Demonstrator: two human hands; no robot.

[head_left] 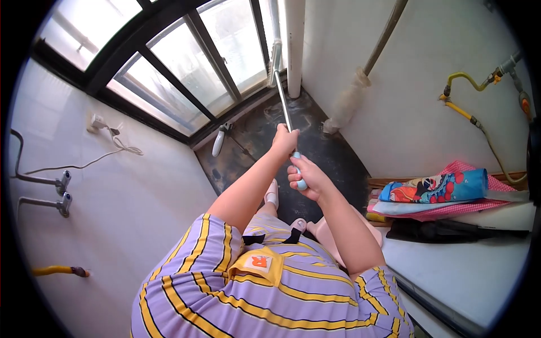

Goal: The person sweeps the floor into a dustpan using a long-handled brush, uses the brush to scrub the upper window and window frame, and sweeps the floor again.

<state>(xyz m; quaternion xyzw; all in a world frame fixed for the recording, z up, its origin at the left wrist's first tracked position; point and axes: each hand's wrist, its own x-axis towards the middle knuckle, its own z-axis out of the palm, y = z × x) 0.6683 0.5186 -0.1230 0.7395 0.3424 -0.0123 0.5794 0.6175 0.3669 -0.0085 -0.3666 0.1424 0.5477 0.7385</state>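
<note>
A long silver pole (pixel 284 104) with a light blue handle end runs up toward the window. My left hand (pixel 285 139) is wrapped round the metal shaft. Just below it, my right hand (pixel 307 176) grips the light blue handle. At the far end, a narrow pale head (pixel 275 56) is against or close to the window's right side; contact cannot be made out. The window (pixel 211 62) has dark frames and bright glass panes.
A white-handled tool (pixel 218 142) lies on the dark floor (pixel 321 158) below the window. A wrapped pipe (pixel 349 104) stands at the right wall. Colourful packages (pixel 439 188) rest on a white surface (pixel 439 259) at right. A socket with cable (pixel 97 123) and taps (pixel 63 194) are at left.
</note>
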